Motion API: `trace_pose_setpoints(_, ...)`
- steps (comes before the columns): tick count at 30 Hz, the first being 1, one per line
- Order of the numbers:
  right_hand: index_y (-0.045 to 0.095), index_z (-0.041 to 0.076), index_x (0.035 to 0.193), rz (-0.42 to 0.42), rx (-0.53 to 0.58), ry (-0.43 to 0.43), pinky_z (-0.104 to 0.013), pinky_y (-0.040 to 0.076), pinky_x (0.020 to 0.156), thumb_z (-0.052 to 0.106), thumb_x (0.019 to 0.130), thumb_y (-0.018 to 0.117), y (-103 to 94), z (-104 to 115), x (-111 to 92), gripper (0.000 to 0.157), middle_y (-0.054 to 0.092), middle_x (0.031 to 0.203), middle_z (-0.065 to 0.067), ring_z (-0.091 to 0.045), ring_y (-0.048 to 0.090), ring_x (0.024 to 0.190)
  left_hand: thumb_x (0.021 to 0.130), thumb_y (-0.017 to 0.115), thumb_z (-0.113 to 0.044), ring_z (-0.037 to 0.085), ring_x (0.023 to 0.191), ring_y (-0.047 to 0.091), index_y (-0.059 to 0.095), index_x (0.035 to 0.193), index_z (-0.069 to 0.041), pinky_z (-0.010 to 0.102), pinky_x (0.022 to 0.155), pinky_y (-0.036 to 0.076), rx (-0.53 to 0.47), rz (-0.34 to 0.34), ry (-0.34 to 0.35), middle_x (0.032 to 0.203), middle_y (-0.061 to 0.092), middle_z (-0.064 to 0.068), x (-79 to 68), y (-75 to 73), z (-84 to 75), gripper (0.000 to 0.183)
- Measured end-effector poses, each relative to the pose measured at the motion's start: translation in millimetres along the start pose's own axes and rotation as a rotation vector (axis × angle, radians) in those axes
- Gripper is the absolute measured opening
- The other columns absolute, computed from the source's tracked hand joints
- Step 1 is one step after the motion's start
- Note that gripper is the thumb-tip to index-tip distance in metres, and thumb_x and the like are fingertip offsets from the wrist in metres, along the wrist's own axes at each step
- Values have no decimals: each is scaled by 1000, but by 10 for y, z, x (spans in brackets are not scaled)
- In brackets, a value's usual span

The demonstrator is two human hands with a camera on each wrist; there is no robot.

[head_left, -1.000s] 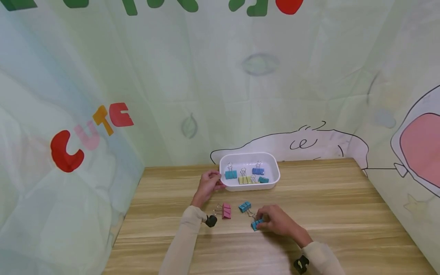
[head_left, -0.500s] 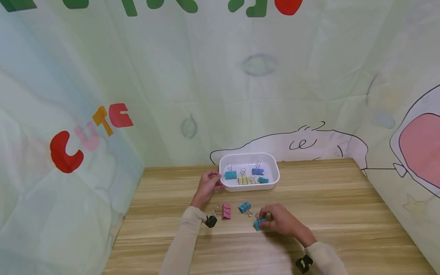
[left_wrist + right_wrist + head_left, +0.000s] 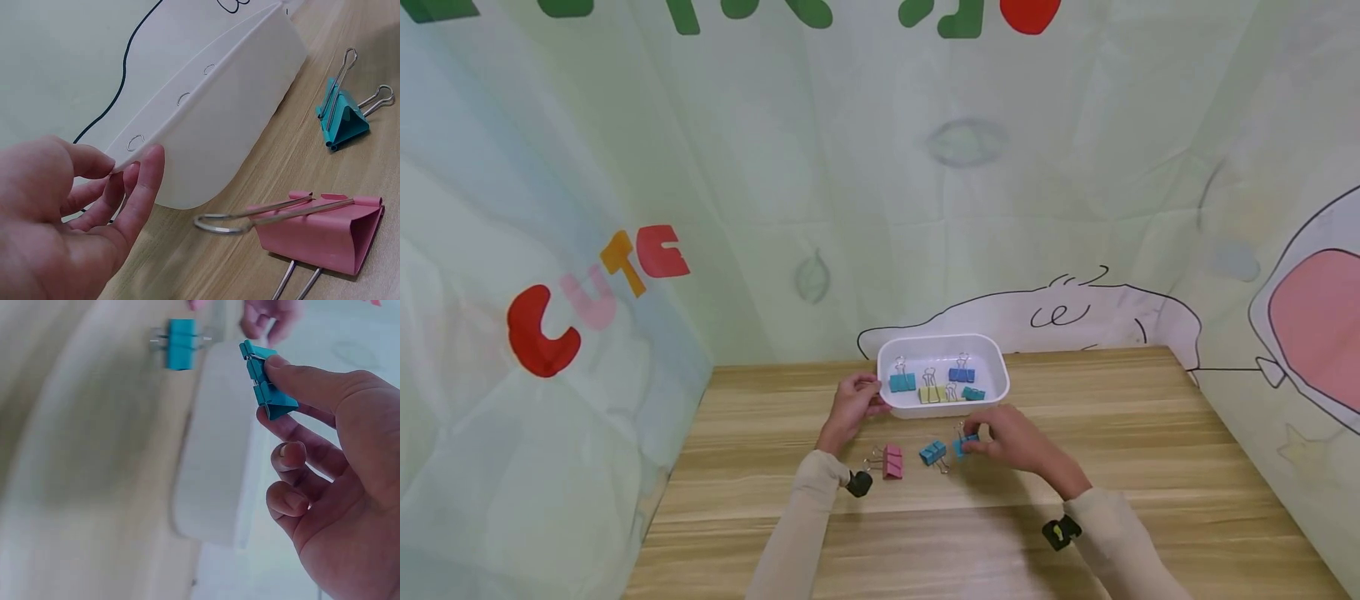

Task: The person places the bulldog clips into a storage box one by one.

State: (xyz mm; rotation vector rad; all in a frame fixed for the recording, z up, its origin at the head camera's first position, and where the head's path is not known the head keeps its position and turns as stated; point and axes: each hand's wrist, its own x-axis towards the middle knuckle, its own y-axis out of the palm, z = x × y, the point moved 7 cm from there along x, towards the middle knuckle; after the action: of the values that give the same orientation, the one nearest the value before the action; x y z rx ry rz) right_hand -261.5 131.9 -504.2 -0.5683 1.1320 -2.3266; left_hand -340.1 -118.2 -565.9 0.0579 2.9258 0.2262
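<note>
Your left hand (image 3: 852, 406) pinches the white tray (image 3: 947, 411) by its left rim; inside lie a teal clip (image 3: 902, 382), a yellow clip (image 3: 929, 395), a dark blue clip (image 3: 962, 376) and a green clip (image 3: 973, 393). Your right hand (image 3: 1011, 437) pinches a turquoise clip (image 3: 270, 384) just in front of the tray. Nearby on the counter (image 3: 1090, 417) you have a pink clip (image 3: 892, 462) and a light blue clip (image 3: 933, 453). Lettering (image 3: 597, 317) on the left reads "CUTE"; green letters (image 3: 683, 15) up top are cut off.

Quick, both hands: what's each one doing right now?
Left hand: holding the white tray, pinched at its rim.
Right hand: closed on a blue binder clip.
</note>
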Motion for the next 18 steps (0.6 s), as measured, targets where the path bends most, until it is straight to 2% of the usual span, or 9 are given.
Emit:
trace_pose_setpoints(3,71,18,87,-14,-22,-19,-22,48,62,22,89,84,-83,92,140,14,67,85,13,-19,60,75,105,53,1,23,80,69,47,133,19,31,76,68,3,-1,-11,117,56,34,-6,-10,-1,33)
trace_pose_setpoints(9,73,16,89,-37,-11,-5,-26,53,66,21,90,84,-197,193,415,13,69,87,10,-16,59,79,105,54,1,24,81,69,48,132,18,32,76,68,1,4,-7,117,57,34,1,-9,-5,32)
trace_pose_setpoints(12,73,13,90,-59,-1,7,-26,52,65,20,90,84,-234,186,529,13,71,88,6,-23,62,82,105,54,1,25,82,69,49,132,17,31,75,68,5,3,-9,118,57,35,9,-12,6,32)
trace_pose_setpoints(18,74,11,95,-92,-13,46,-29,54,69,21,91,82,-302,191,717,14,73,93,0,-26,63,83,104,54,2,23,78,69,49,130,18,32,74,68,-5,4,-4,114,57,33,14,-20,8,31)
